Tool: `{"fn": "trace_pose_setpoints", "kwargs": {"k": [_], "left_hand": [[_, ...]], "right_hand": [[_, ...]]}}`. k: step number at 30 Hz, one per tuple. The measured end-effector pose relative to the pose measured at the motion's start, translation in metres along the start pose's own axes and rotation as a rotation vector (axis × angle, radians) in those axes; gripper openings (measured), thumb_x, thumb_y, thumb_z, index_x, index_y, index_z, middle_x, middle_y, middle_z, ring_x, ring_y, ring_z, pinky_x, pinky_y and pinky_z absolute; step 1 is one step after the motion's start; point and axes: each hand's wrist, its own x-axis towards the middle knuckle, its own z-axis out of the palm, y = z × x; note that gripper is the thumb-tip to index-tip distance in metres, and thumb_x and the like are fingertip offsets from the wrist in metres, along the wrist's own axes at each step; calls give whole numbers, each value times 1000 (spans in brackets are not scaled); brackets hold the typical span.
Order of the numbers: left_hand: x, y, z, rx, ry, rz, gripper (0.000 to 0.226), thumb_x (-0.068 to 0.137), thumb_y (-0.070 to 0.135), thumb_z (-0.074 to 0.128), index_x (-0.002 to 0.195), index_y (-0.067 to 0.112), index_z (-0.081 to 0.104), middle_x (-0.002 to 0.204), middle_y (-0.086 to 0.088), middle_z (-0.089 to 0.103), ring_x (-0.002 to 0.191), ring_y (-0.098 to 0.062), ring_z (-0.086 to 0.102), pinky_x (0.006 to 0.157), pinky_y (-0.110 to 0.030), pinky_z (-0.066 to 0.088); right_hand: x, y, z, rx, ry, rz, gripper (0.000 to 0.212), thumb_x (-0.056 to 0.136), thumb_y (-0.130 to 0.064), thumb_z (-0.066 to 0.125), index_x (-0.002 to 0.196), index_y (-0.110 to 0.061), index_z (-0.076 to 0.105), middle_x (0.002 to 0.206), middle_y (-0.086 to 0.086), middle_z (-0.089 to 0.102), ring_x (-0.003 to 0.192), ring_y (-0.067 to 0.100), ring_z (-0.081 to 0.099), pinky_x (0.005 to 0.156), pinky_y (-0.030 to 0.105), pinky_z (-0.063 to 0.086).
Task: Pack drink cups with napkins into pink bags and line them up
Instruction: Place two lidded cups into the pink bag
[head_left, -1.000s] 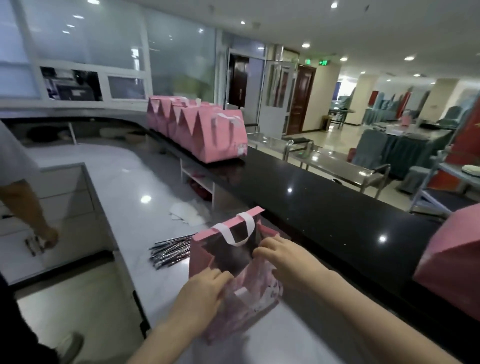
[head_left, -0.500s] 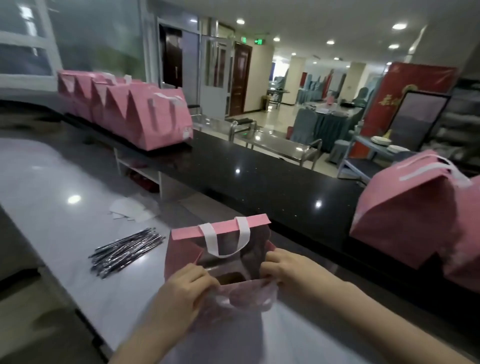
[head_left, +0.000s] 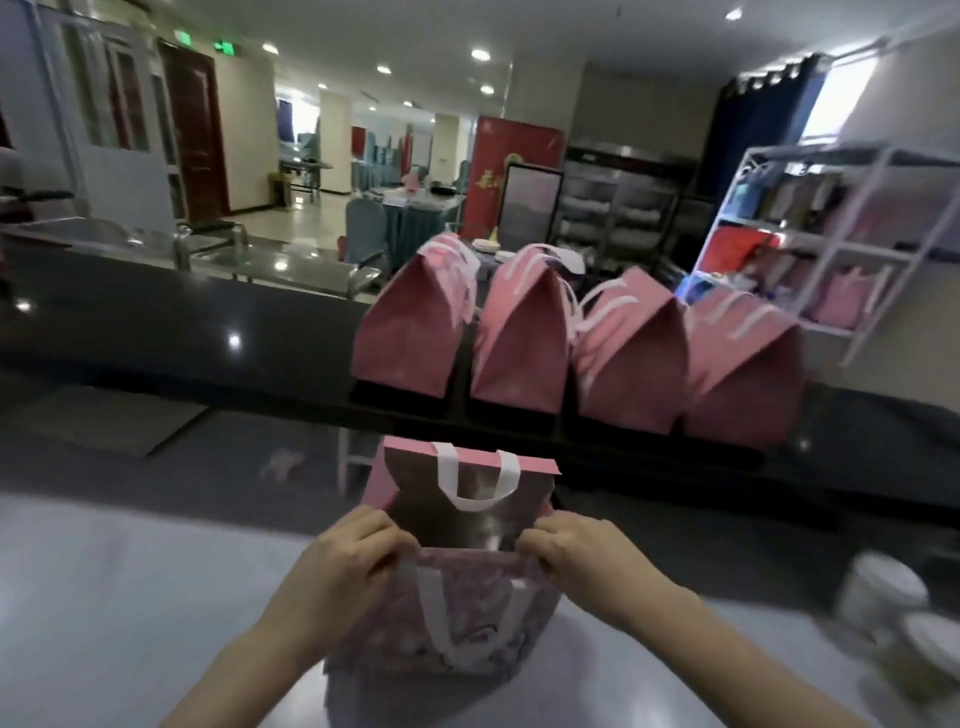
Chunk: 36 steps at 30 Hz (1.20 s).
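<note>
A pink bag (head_left: 470, 613) with white ribbon handles stands open on the pale worktop (head_left: 130, 597) right in front of me. My left hand (head_left: 345, 556) pinches the near rim at its left corner and my right hand (head_left: 576, 551) pinches it at the right corner, holding the mouth apart. The inside of the bag looks silvery; I cannot see what is in it. Several closed pink bags (head_left: 571, 353) stand side by side on the raised black counter (head_left: 182, 332) behind it.
Blurred white drink cups (head_left: 883, 597) sit on the worktop at the lower right. A white wire shelf (head_left: 831, 249) with coloured items stands at the far right. Beyond the counter are steel tables and a dining hall.
My view has swung to the right: the far row of bags and the straws have left the frame, and the nearer row now stands straight ahead. Both hands still hold the bag's rim.
</note>
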Motion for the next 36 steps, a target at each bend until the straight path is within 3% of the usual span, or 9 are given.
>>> {"fn": "trace_pose_setpoints", "kwargs": {"k": [5, 11, 16, 19, 22, 24, 27, 31, 36], "left_hand": [[23, 92, 85, -72, -51, 95, 31, 64, -4, 84, 85, 16, 74, 85, 7, 66, 79, -9, 60, 71, -16, 48], [49, 179, 164, -156, -75, 172, 26, 70, -4, 79, 86, 16, 72, 87, 8, 62, 81, -7, 57, 70, -14, 46], [77, 221, 210, -191, -87, 208, 25, 71, -5, 78, 85, 14, 71, 86, 8, 63, 82, -10, 58, 71, -16, 45], [95, 235, 233, -192, -74, 215, 27, 69, -7, 79, 85, 13, 71, 86, 8, 63, 81, -11, 58, 70, -20, 47], [116, 246, 257, -187, -51, 217, 28, 68, -8, 79, 85, 12, 71, 86, 6, 63, 81, -13, 59, 68, -25, 51], [127, 251, 274, -179, -42, 217, 29, 66, -9, 80, 84, 12, 71, 85, 6, 64, 81, -13, 59, 70, -20, 48], [139, 257, 296, -186, -50, 180, 32, 64, -8, 82, 85, 14, 71, 86, 9, 63, 82, -9, 58, 71, -15, 45], [156, 263, 316, -193, -41, 137, 34, 66, -5, 82, 89, 18, 71, 89, 13, 61, 87, -6, 57, 72, -17, 47], [171, 278, 330, -172, -59, 93, 36, 65, -5, 82, 90, 19, 70, 91, 15, 60, 89, -3, 55, 76, -15, 44]], "right_hand": [[-125, 56, 9, -20, -17, 223, 18, 93, -17, 50, 109, -20, 58, 106, -3, 59, 100, 20, 54, 70, 35, 50], [-237, 117, 16, -40, 5, 424, 33, 89, -6, 48, 120, -18, 52, 114, 2, 57, 107, 23, 49, 79, 36, 45], [-283, 159, 26, -89, 60, 492, 34, 87, 2, 50, 116, -15, 54, 121, 4, 58, 105, 24, 50, 77, 31, 43], [-296, 185, 34, -108, 107, 491, 32, 84, 2, 57, 112, -15, 58, 120, 4, 61, 102, 24, 54, 80, 32, 49], [-303, 211, 36, -112, 169, 485, 35, 65, 3, 78, 91, -16, 65, 95, 2, 69, 80, 21, 61, 63, 28, 53], [-305, 231, 40, -120, 208, 480, 39, 52, 5, 82, 79, -16, 65, 78, 0, 66, 68, 19, 60, 53, 26, 50], [-301, 265, 43, -152, 248, 427, 38, 46, 2, 84, 72, -18, 65, 69, -4, 62, 63, 16, 58, 46, 23, 46], [-294, 310, 50, -148, 264, 345, 39, 46, 1, 84, 73, -19, 65, 70, -5, 61, 64, 15, 56, 49, 23, 45], [-295, 348, 59, -28, 326, 295, 39, 56, 8, 77, 87, -15, 68, 84, -1, 67, 73, 19, 60, 60, 31, 55]]}}
